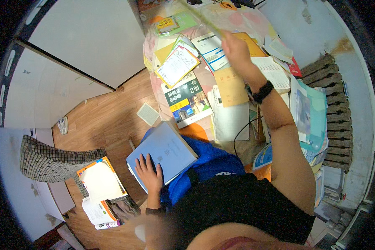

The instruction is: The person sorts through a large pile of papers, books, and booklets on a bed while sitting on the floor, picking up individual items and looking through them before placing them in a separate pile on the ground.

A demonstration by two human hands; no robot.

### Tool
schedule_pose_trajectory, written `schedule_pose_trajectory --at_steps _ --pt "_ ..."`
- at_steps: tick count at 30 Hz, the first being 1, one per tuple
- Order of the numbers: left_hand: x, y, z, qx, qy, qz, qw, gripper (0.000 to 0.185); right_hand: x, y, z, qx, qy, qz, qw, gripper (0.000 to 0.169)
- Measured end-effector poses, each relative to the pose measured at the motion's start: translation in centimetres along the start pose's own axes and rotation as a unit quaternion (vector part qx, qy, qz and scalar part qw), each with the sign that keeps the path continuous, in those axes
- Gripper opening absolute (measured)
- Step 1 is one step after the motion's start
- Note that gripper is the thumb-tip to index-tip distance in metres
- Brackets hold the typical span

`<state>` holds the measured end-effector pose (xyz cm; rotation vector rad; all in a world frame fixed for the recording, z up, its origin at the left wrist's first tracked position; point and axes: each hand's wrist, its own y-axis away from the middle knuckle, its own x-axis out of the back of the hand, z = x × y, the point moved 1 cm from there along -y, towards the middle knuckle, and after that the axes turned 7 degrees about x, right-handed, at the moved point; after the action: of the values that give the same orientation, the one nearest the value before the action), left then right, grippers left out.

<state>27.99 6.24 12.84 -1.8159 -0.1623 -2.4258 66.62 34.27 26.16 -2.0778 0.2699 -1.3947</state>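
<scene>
My left hand [150, 175] lies flat, fingers apart, on the cover of a thick blue book [167, 151] resting on my lap. My right hand [236, 51], with a black watch on the wrist, is raised over the bed and grips a thin, yellow-green flat item [203, 17], seen edge-on and blurred; its kind is unclear. Below that hand lie a white and blue book [210, 51] and a tan paper envelope or cover [230, 89]. A green and white workbook [187, 101] lies nearer my lap, below a yellow-bordered sheet [177, 66].
Papers and books cover much of the bed [243, 18]. A black cable [237, 134] curves near my lap. More books [101, 181] sit on a checked chair [50, 162] at left. A sheet [147, 114] and shoes [62, 125] are on the floor. A radiator [334, 112] stands at right.
</scene>
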Motion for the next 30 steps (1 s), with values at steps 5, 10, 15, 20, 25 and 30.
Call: schedule_pose_trajectory --at_steps 5,10,15,20,25,30 --pt "-1.0 0.5 -2.8 0.055 0.184 0.040 0.981 0.047 -0.5 7.3 -12.6 0.361 -0.131 0.000 0.923 0.034" --pt "-0.7 2.7 -8.0 0.225 0.758 0.096 0.605 0.063 -5.7 22.2 -20.0 0.513 -0.065 -0.209 0.830 0.040" --pt "2.2 4.6 -8.5 0.232 0.602 0.018 0.763 0.050 -4.9 21.6 -21.5 0.522 -0.107 -0.245 0.810 0.038" --pt "1.8 4.0 -7.5 0.122 0.169 -0.028 0.978 0.057 -5.2 18.5 -25.2 0.427 -0.127 -0.480 0.756 0.055" --pt "0.2 4.7 -5.8 0.091 0.047 0.014 0.995 0.063 -8.2 19.4 -28.3 0.456 -0.236 -0.377 0.771 0.076" --pt "0.5 5.4 -5.7 0.090 0.022 0.018 0.996 0.063 -11.3 18.5 -24.9 0.388 -0.154 -0.456 0.786 0.079"
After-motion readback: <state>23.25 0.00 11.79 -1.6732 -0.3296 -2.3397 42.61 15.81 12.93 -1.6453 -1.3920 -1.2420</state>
